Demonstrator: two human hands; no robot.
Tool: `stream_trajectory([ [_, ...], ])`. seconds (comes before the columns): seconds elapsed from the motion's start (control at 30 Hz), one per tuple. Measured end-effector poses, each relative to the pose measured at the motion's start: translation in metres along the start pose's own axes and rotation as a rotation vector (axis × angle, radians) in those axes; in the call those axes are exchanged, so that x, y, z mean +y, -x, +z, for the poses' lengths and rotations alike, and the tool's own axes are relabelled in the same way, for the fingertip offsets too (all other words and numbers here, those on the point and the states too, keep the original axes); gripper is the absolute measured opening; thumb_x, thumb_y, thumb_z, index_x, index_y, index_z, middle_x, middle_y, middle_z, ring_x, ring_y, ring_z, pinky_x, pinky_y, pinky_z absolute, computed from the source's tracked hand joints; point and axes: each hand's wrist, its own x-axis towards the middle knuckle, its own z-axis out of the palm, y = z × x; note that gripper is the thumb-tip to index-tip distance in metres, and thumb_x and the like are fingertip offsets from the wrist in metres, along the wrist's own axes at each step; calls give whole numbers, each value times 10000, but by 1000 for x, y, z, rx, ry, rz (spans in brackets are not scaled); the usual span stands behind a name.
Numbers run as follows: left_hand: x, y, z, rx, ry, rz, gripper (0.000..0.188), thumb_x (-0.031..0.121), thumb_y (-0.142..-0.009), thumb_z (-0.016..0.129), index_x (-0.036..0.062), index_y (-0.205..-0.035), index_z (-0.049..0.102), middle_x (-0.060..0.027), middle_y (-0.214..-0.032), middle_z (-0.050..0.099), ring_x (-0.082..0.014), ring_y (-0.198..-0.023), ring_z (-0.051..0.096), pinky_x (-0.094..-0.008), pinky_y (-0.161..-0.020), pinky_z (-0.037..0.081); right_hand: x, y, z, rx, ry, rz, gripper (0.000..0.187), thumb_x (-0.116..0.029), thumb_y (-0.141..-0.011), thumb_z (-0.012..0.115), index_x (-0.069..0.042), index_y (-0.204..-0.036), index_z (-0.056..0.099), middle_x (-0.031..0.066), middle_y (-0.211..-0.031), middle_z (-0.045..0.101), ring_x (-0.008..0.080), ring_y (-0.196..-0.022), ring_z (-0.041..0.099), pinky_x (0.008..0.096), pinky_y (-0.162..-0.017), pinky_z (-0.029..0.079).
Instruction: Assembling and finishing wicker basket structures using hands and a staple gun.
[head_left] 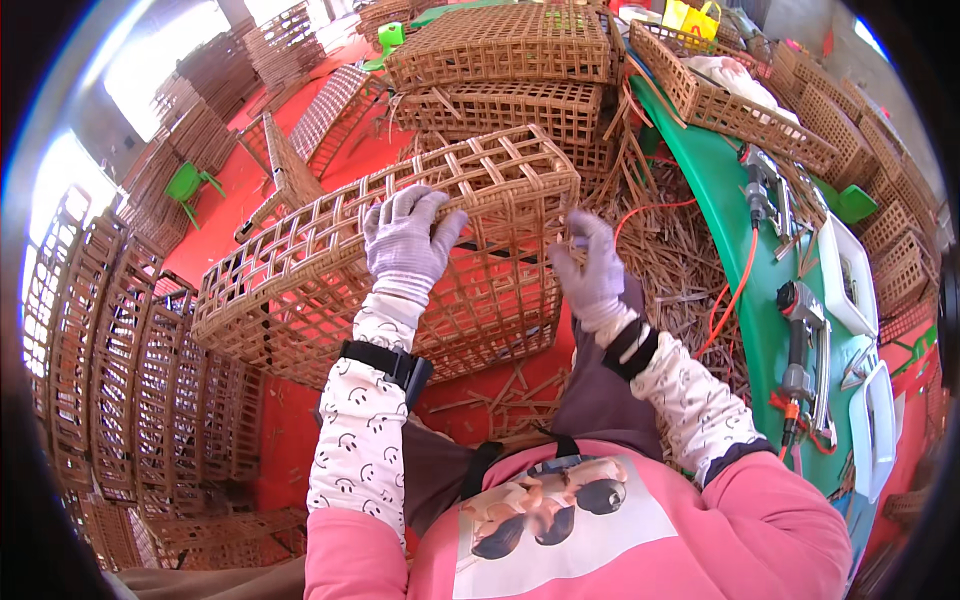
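A brown rectangular wicker basket [500, 170] with an open lattice weave stands tilted in front of me, one long side facing up. My left hand [408, 235], in a pale grey-lilac glove, rests over its upper long edge near the middle, fingers bent across the lattice and thumb out to the right. Close by the basket's right corner is my right hand [592, 262], gloved alike, with its thumb and fingers apart. Whether its fingertips touch the edge I cannot tell. I see nothing held in it.
Stacked wicker baskets [500, 45] stand ahead, and more [130, 370] at the left. A green table [700, 165] on the right bears power tools [800, 330], orange hoses [742, 285] and white trays [848, 275]. Loose cane strips [675, 250] litter the red floor [285, 430].
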Motion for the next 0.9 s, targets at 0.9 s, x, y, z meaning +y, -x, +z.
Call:
stream_trajectory([
  [0.9, 22, 9, 8, 254, 22, -53, 389, 330, -631, 730, 122, -929, 593, -7, -1033, 556, -189, -1023, 500, -404, -971, 280, 25, 99, -77, -400, -78, 452, 305, -96, -758, 621, -56, -1050, 543, 69, -797, 617, 159, -702, 608, 271, -632, 482],
])
